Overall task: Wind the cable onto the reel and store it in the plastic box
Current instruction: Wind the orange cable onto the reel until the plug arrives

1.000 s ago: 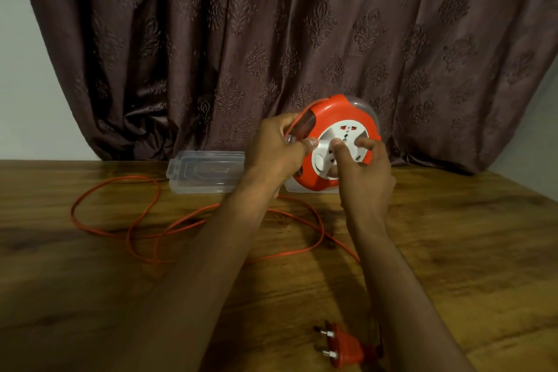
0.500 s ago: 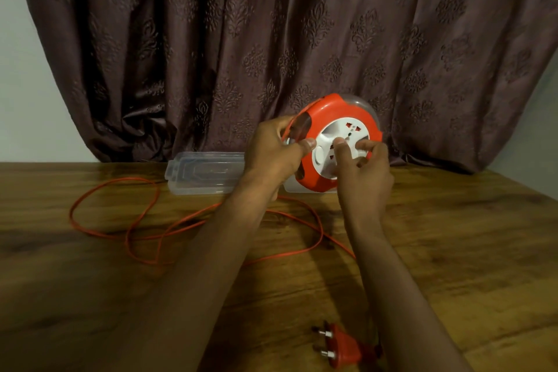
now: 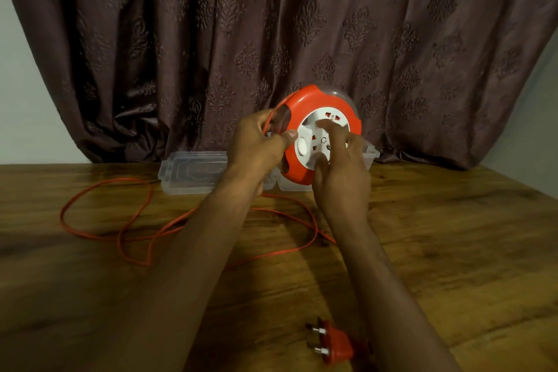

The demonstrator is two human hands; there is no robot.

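Winding step: just in front of the plastic box, the left hand clamps the reel by its orange rim while the right hand curls its fingers on the white hub. Much cable lies looped before the box, so steady hub turns, feeding slack untangled, seem needed next

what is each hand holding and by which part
Left hand grips the reel by its orange rim; right hand grips its white socket face.

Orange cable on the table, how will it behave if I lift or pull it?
The cable will likely be floppy: it lies in loose, irregular loops on the table. It looks thin, so probably light. The plug may drag or snag behind when pulled.
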